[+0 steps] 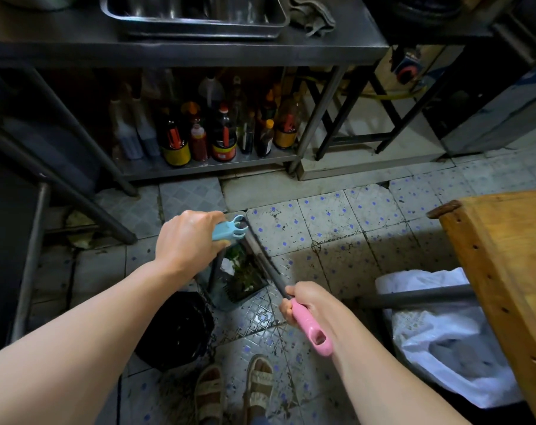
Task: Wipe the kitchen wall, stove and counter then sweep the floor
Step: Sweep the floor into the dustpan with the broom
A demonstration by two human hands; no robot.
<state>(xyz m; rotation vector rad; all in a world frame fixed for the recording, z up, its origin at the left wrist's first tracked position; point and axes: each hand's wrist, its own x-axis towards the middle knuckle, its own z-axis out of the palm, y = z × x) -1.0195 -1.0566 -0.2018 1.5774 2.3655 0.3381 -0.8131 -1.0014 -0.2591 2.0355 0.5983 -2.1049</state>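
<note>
The dustpan [242, 277] stood on the tiled floor [337, 222] just below the left-hand fingers [199, 240], which curled round its pale blue handle top [228, 233]; a clip with small prongs jutted out beyond the knuckles. Its dark tray held green leafy scraps and a bit of white paper. The broom shaft [265, 259], dark and thin, slanted up from beside the dustpan to the right-hand fingers [291, 308], which gripped it where the pink grip [311, 328] began. The pink end, with a hanging hole, stuck out behind those fingers.
</note>
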